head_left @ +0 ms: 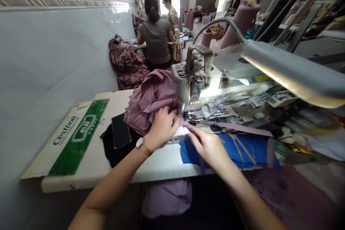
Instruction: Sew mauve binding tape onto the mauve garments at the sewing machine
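Note:
A sewing machine (188, 79) stands on the white table (102, 158) in front of me. Mauve fabric (151, 100) is bunched to the left of its needle. My left hand (161, 127), with a watch on the wrist, lies on the fabric right beside the presser foot, fingers curled and pressing the cloth down. My right hand (207, 145) pinches a narrow mauve strip (237, 126) just in front of the needle. The strip runs off to the right over a blue cloth (253, 151).
A phone (120, 131) lies on black cloth left of my hands. A green and white box (78, 133) sits at the table's left end by the wall. A lamp (291, 72) hangs over the machine. Two other people sit at tables farther back, near mauve fabric heaps (126, 64).

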`<state>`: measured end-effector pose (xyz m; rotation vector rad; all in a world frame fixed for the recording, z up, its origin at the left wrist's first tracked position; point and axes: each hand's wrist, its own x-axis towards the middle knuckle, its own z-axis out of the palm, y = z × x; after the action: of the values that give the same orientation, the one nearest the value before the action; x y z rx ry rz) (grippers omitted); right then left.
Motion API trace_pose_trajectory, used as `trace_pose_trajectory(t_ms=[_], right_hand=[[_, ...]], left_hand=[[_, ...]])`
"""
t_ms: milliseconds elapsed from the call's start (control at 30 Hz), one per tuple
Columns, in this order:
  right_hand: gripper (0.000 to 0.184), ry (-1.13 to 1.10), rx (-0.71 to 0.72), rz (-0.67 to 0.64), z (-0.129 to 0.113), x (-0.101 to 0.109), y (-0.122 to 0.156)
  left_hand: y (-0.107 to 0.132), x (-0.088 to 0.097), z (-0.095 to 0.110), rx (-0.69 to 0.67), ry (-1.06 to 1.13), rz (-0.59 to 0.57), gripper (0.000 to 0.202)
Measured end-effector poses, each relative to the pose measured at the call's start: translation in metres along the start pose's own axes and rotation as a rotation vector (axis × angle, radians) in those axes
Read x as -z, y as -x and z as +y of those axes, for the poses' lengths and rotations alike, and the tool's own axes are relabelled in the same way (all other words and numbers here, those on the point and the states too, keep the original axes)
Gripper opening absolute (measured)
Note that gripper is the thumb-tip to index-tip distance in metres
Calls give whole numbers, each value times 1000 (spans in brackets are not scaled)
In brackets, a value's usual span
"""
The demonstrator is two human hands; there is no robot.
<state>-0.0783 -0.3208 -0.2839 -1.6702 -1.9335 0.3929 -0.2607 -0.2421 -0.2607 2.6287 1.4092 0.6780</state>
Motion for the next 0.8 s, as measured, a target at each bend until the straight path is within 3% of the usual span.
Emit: trace_pose_trajectory(t_ms=[133,267,367,433,500,600,700,733,800], right_hand=[[37,129,-18,-10,-11,12,-5],[29,-159,92,-68,-17,2,46],[27,-317,70,-362,-8,-36,104],[19,-248,-49,-382,4,-71,133],[34,-181,-106,-354,18,-105,148],[35,-180,-133,-378,33,-135,149],[22,-356,-66,-381,29,-131,142],[16,-447,-36,-386,23,-122,141],[4,-639,0,-442,9,-97,141]], left_hand=[[-6,-3,-1,44,-42,25,28],[7,4,-11,151,-96,128,32],[15,9,-30,315,-112,117,34],[16,9,-41,373,-122,94,35],[19,8,-42,358,-113,101,34],[40,7,-19,312,-25,215,33],[85,7,15,244,173,347,30],[103,6,25,186,276,303,30],[139,4,39,106,480,50,28]])
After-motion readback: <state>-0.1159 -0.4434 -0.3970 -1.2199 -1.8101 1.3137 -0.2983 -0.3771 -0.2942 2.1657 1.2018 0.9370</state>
